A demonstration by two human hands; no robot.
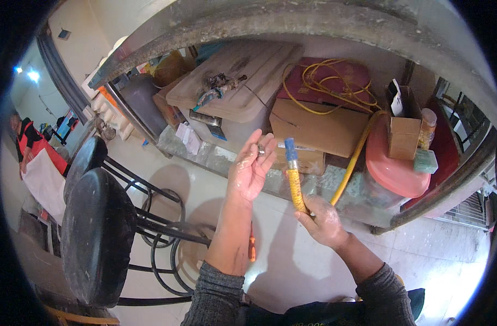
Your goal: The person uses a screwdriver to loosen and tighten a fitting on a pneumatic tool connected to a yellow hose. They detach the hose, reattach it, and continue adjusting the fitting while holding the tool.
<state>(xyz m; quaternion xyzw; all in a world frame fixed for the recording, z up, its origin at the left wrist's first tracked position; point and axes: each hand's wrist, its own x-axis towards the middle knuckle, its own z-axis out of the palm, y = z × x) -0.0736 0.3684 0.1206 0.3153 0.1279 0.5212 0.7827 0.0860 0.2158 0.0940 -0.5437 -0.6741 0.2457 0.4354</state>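
My right hand (325, 221) is closed round a yellow hose (294, 187). The hose's free end points upward and carries a blue tip (290, 149) with a silvery band below it. To the left of that end, my left hand (250, 173) is turned palm up with its fingers partly curled. A small metal piece (261, 150), perhaps a fitting or clamp, is held at those fingers; its exact kind is too small to make out. Beyond my right hand the hose (350, 169) runs up to the shelf.
A lidded plastic bin (235, 70), a cardboard box (319, 127), a coiled yellow cord (324, 73) and a pink-lidded tub (395, 163) stand on the low shelf. Black stools (99, 233) are at left. An orange-handled tool (252, 247) lies on the floor. Another person (36, 146) is far left.
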